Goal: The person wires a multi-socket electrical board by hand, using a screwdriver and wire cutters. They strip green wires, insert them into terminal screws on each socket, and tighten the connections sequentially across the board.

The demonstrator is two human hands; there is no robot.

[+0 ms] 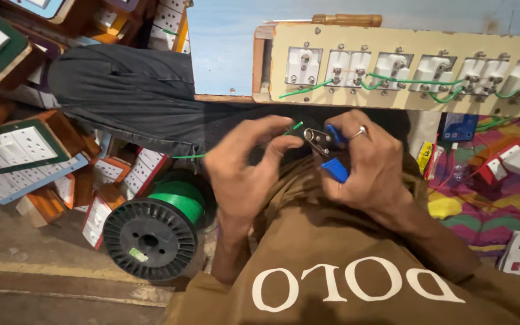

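My right hand grips blue-handled pliers, its metal jaws pointing left toward my left hand. My left hand pinches a thin green wire just in front of the jaws. The wire trails left across my dark trousers toward a black spool of green wire lying beside my knee. Above my hands rests a long cream board fitted with several white sockets, seen from the back, linked by green wires.
Stacks of wooden switch boxes with white sockets crowd the left side. A wooden-handled tool lies on top of the board. A colourful cloth at right holds small packets and white boxes.
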